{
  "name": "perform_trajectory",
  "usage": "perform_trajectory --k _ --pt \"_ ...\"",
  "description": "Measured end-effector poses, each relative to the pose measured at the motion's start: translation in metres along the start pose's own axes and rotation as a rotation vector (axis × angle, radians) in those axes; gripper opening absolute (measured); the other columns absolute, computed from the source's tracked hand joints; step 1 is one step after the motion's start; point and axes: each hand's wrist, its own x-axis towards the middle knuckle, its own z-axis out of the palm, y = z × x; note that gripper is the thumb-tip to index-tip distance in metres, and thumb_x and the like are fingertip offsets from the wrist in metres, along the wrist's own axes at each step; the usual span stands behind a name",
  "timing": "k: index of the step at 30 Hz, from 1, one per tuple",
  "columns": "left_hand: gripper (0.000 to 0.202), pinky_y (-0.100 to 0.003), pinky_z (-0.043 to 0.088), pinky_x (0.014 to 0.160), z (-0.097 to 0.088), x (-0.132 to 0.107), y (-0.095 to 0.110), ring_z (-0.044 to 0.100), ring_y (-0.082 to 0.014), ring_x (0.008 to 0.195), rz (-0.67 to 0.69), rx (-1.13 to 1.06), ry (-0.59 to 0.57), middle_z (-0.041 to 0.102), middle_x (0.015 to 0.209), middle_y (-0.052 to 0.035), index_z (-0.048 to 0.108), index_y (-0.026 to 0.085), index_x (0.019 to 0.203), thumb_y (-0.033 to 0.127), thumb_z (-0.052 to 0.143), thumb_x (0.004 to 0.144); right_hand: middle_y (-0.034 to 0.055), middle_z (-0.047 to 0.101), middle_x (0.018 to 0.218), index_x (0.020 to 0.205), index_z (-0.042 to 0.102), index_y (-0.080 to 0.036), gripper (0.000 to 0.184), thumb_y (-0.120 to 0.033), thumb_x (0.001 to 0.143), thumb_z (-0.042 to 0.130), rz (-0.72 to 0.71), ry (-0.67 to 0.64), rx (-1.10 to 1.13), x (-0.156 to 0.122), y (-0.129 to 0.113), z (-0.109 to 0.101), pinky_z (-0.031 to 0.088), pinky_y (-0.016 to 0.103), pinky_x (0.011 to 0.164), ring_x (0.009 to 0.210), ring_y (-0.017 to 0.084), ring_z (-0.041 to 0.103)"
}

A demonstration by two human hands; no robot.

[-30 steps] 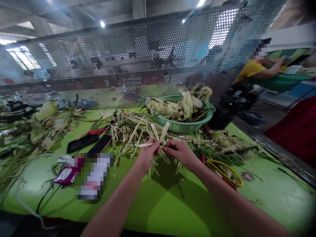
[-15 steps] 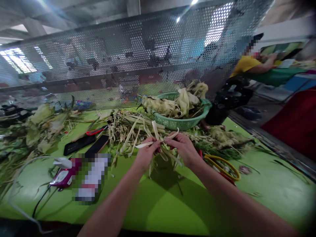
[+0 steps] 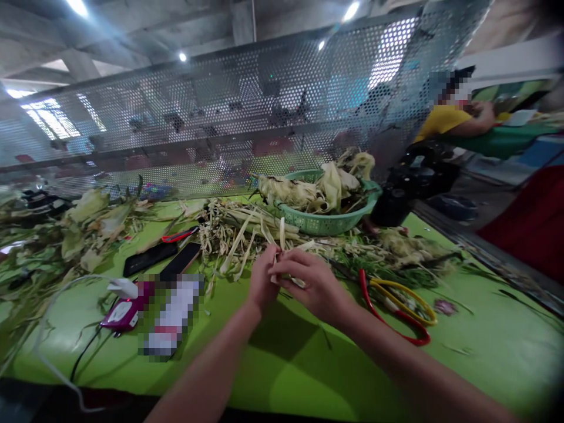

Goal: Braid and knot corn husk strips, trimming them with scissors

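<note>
My left hand [image 3: 263,279] is closed around pale strips that look like corn husk [image 3: 282,230], one end standing up above the fingers. Against it, my right hand [image 3: 309,276] pinches the same strips, thumb and fingertips meeting the left fingers. Most of the held part is hidden by the hands. Behind them lies a heap of dry husk strips and stalks [image 3: 229,226]. Scissors with red and yellow handles [image 3: 399,317] rest to the right of my right forearm, and their blades are partly covered by plant scraps.
A green plastic basket [image 3: 317,224] of husks and silk stands beyond my hands. Leaves [image 3: 83,235] pile up at left. Two phones [image 3: 180,260], a red cutter [image 3: 178,235] and a purple device with a cable [image 3: 123,311] lie left. A person in yellow [image 3: 445,120] sits beyond.
My hands have come together and the right hand has turned over the left. The spread strips are now gathered and mostly covered. More of the scissors shows, and the view has shifted slightly.
</note>
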Motion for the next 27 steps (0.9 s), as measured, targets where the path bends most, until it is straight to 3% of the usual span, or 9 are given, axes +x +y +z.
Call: perform_trajectory --k 3,6,11,17,20,24,27 --pt "0.014 -0.025 0.032 0.064 -0.003 0.003 -0.001 0.038 -0.0125 0.066 0.092 0.109 0.006 0.047 0.067 0.0024 0.048 0.018 0.069 0.024 0.048 0.082 0.0061 0.066 0.092 0.089 0.066 -0.024 0.014 -0.016 0.084 0.055 -0.096 -0.015 -0.110 -0.002 0.002 -0.001 0.042 0.032 0.076 0.088 0.020 0.059" --pt "0.017 -0.024 0.032 0.062 -0.004 0.010 -0.005 0.039 -0.0118 0.064 0.047 0.021 0.003 0.048 0.067 0.0024 0.050 0.018 0.072 0.031 0.049 0.083 0.0051 0.067 0.086 0.087 0.063 -0.022 0.012 -0.014 0.083 0.055 -0.078 0.049 -0.136 -0.004 0.006 -0.005 0.042 0.031 0.074 0.081 0.019 0.059" --pt "0.015 -0.021 0.032 0.056 0.000 0.017 -0.007 0.039 -0.0085 0.057 -0.127 -0.365 -0.052 0.047 0.064 0.0026 0.054 0.016 0.072 0.030 0.058 0.075 0.0026 0.061 0.076 0.083 0.061 -0.020 0.002 -0.020 0.082 0.060 0.210 0.238 0.077 -0.004 0.018 -0.010 0.042 0.027 0.064 0.069 0.015 0.055" --pt "0.019 -0.019 0.039 0.060 -0.001 0.012 0.004 0.048 -0.0071 0.063 -0.273 -0.644 -0.126 0.058 0.076 -0.0013 0.063 0.013 0.083 0.020 0.069 0.066 -0.0011 0.055 0.067 0.075 0.061 -0.018 0.014 -0.031 0.076 0.067 0.577 0.275 0.430 -0.001 0.039 -0.009 0.037 0.025 0.059 0.063 0.013 0.048" --pt "0.026 -0.019 0.041 0.059 -0.003 0.010 0.007 0.049 -0.0060 0.059 -0.339 -0.705 -0.140 0.061 0.077 -0.0011 0.064 0.014 0.085 0.016 0.073 0.061 -0.0021 0.055 0.064 0.070 0.060 -0.017 0.018 -0.032 0.071 0.070 0.702 0.257 0.605 0.000 0.042 -0.008 0.036 0.024 0.056 0.060 0.011 0.046" --pt "0.021 -0.017 0.038 0.053 -0.003 0.010 0.005 0.046 -0.0043 0.054 -0.357 -0.654 -0.086 0.056 0.065 0.0012 0.064 0.013 0.079 0.028 0.073 0.067 -0.0018 0.057 0.060 0.065 0.061 -0.016 0.020 -0.032 0.066 0.074 0.806 0.187 0.787 0.001 0.039 -0.008 0.035 0.023 0.052 0.054 0.009 0.046" --pt "0.023 -0.016 0.037 0.052 -0.004 0.012 0.003 0.046 -0.0039 0.052 -0.358 -0.625 -0.022 0.054 0.062 0.0026 0.064 0.013 0.078 0.032 0.073 0.068 0.0032 0.064 0.070 0.077 0.068 -0.015 0.020 -0.035 0.072 0.068 0.803 0.132 0.842 0.002 0.036 -0.011 0.038 0.024 0.052 0.058 0.011 0.052"
